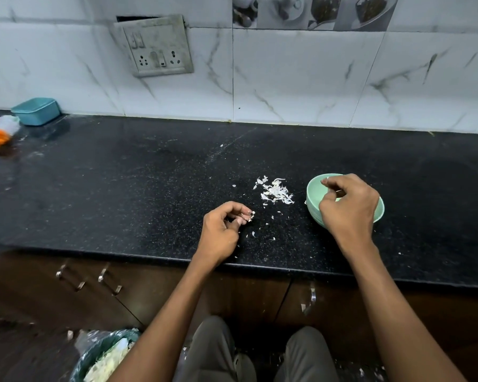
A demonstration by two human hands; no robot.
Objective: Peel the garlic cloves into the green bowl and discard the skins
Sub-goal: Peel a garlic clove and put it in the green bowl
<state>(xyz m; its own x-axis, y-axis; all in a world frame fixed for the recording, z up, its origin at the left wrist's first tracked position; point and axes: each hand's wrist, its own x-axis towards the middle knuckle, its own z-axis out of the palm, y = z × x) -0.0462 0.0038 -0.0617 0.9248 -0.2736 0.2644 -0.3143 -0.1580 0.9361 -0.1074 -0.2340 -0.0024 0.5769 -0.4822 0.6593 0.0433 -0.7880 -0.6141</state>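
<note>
Bin: nearest to us, at the lower left on the floor, we see a lined waste bin (105,357) heaped with pale garlic skins.
Legs: our grey trousers (213,351) show between the forearms, in front of dark cabinet doors (89,282) with metal handles.
Left hand: our left hand (222,230) sits above the front part of the black desk (122,188), wrist bent, fingers curled inward. Its grip is closed, thumb and fingertips pinching a scrap of garlic skin (249,215).
Right hand: our right hand (348,205) hovers over the green bowl (313,198), knuckles up, fingers curled down toward the inside. We can't tell whether this grip holds a clove; the fingertips are bunched together and hide whatever is under them.
Green bowl: it stands on the desk at the right, just beside the skins, mostly covered by the right hand; its contents are hidden.
Skin pile: a loose heap of white garlic skins (275,192) lies on the desk between the two hands, with small flakes scattered toward the left hand.
Far left: a teal plastic box (36,111) against the wall, an orange and white blurred object (0,132) beside it.
Wall: marble-patterned tiles with a grimy switch and socket plate (156,46).
</note>
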